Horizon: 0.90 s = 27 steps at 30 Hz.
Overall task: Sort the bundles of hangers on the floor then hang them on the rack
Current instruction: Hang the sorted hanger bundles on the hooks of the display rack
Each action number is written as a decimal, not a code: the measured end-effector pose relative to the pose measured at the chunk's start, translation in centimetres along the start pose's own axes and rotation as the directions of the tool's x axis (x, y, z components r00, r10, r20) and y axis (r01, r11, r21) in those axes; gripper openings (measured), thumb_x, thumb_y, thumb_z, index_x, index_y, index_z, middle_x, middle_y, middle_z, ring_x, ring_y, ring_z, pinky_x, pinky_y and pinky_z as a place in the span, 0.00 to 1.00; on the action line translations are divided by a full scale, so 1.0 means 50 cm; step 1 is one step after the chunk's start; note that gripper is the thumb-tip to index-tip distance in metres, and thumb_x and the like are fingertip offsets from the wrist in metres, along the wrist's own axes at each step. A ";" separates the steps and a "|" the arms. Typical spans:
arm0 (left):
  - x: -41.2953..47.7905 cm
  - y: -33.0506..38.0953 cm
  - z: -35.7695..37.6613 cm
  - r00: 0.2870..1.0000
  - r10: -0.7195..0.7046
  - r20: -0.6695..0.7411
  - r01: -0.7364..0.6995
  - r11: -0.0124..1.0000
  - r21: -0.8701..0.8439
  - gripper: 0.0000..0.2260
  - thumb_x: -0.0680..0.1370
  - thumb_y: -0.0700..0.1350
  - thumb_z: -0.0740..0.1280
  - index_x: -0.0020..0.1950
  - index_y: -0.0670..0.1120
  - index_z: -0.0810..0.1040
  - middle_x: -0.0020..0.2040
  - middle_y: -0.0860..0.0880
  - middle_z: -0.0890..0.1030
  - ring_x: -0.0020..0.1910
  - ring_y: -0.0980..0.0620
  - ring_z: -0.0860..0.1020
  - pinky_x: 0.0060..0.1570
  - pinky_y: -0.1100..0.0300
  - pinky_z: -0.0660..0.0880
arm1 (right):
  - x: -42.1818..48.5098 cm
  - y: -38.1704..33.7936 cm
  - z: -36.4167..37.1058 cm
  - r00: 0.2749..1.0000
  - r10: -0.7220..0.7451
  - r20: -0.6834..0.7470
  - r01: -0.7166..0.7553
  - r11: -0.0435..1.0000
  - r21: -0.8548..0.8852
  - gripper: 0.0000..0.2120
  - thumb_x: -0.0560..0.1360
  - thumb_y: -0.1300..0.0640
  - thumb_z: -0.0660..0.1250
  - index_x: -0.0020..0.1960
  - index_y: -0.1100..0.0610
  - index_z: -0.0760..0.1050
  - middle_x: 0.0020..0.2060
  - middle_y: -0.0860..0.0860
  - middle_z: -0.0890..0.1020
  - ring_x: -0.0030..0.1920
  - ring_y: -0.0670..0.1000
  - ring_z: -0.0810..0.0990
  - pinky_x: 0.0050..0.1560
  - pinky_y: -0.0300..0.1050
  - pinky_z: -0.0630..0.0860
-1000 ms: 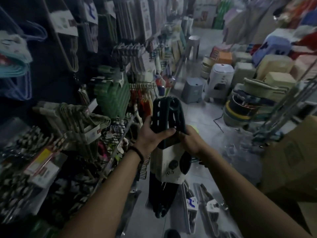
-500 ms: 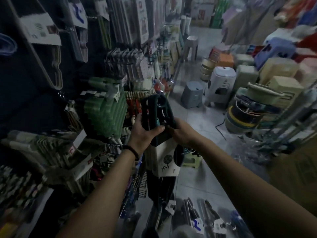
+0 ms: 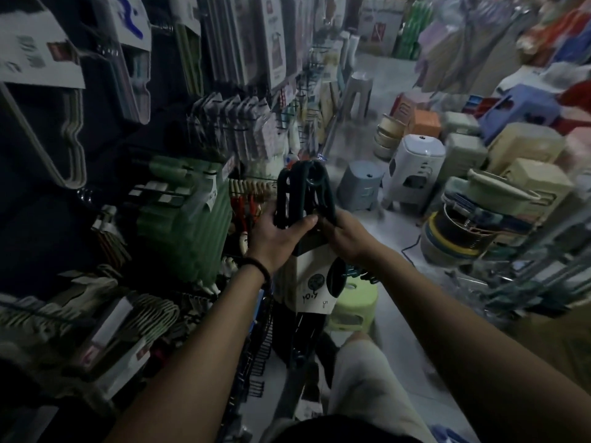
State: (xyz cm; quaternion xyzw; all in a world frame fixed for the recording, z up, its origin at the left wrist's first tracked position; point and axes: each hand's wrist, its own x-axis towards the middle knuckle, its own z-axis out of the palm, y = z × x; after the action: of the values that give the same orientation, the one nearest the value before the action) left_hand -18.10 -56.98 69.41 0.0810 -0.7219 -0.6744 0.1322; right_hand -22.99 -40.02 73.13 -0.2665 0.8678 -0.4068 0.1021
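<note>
Gripping dark hanger bundle (image 3: pixel 303 199) | left hand (image 3: pixel 277 233) + right hand (image 3: pixel 347 233) | rack (image 3: pixel 179 199) adj., prob.

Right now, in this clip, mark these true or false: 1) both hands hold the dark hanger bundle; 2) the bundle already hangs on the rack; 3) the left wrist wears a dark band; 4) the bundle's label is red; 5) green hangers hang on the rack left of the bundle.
1) Both hands hold the dark hanger bundle. True: left hand and right hand grip it.
2) It already hangs on the rack. False: it is held in the air, hooks up.
3) Left wrist wears a dark band. True.
4) The label is red. False: it is white with dark marks.
5) Green hangers hang left of it. True.
</note>
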 end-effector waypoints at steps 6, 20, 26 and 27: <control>0.173 -0.020 0.055 0.995 -0.010 -0.096 0.011 1.000 0.007 0.20 0.69 0.56 0.80 0.59 0.56 0.82 0.55 0.54 0.86 0.57 0.55 0.84 0.59 0.52 0.80 | 0.189 0.100 -0.063 0.990 -0.113 0.080 0.113 0.994 0.003 0.17 0.83 0.41 0.56 0.53 0.52 0.77 0.47 0.54 0.83 0.47 0.55 0.83 0.49 0.60 0.82; 0.726 0.117 0.273 0.906 0.019 -0.423 -0.006 0.999 0.033 0.10 0.76 0.39 0.76 0.55 0.51 0.85 0.53 0.48 0.88 0.54 0.49 0.85 0.50 0.61 0.81 | 0.807 0.245 -0.402 0.892 -0.415 0.180 0.421 0.907 0.003 0.05 0.84 0.49 0.63 0.55 0.49 0.74 0.42 0.43 0.81 0.41 0.40 0.78 0.44 0.30 0.73; 0.779 0.256 0.267 0.822 0.186 -0.539 -0.088 0.975 0.203 0.10 0.75 0.55 0.73 0.55 0.57 0.82 0.51 0.58 0.87 0.51 0.60 0.84 0.48 0.66 0.80 | 0.912 0.137 -0.446 0.799 -0.600 0.030 0.594 0.797 0.107 0.07 0.84 0.47 0.63 0.57 0.49 0.72 0.41 0.48 0.82 0.41 0.50 0.81 0.42 0.53 0.79; 0.786 0.273 0.257 0.784 0.203 -0.586 -0.080 0.970 0.229 0.12 0.76 0.60 0.71 0.56 0.58 0.82 0.50 0.58 0.87 0.50 0.60 0.84 0.48 0.63 0.81 | 0.929 0.119 -0.450 0.789 -0.613 0.038 0.605 0.786 0.126 0.06 0.84 0.47 0.62 0.56 0.49 0.72 0.41 0.48 0.82 0.40 0.49 0.80 0.41 0.53 0.79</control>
State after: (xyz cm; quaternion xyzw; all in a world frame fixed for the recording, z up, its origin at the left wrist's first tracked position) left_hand -58.56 -55.28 85.49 0.2502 -0.7071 -0.5284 0.3978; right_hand -73.00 -47.57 85.03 -0.5415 0.7077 -0.4536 0.0130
